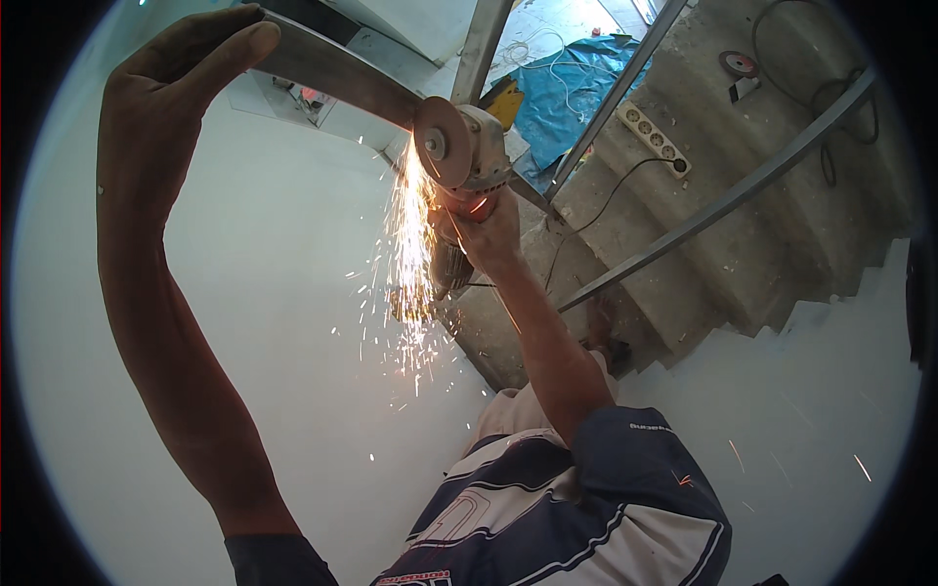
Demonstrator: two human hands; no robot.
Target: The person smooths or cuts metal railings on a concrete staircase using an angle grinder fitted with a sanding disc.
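Observation:
Bright sparks stream down from where the disc of an angle grinder (476, 146) meets a flat grey metal bar (342, 73). My right hand (486, 234) is wrapped round the grinder's body, below its round guard and reddish-brown disc. At the upper left, my left hand (181, 78) is closed over the far left end of the bar, thumb along its near side. The bar runs from that hand to the disc, near an upright metal post (481, 49). Part of the right hand's grip is hidden behind the grinder and the glare.
Concrete stairs (713, 225) descend at the right, crossed by a metal handrail (723, 195). On the steps lie a white power strip (653, 140) with a plugged-in black cord, a spare disc (738, 64) and a loose cable (826, 107). Beyond the post spreads a blue tarp (567, 103).

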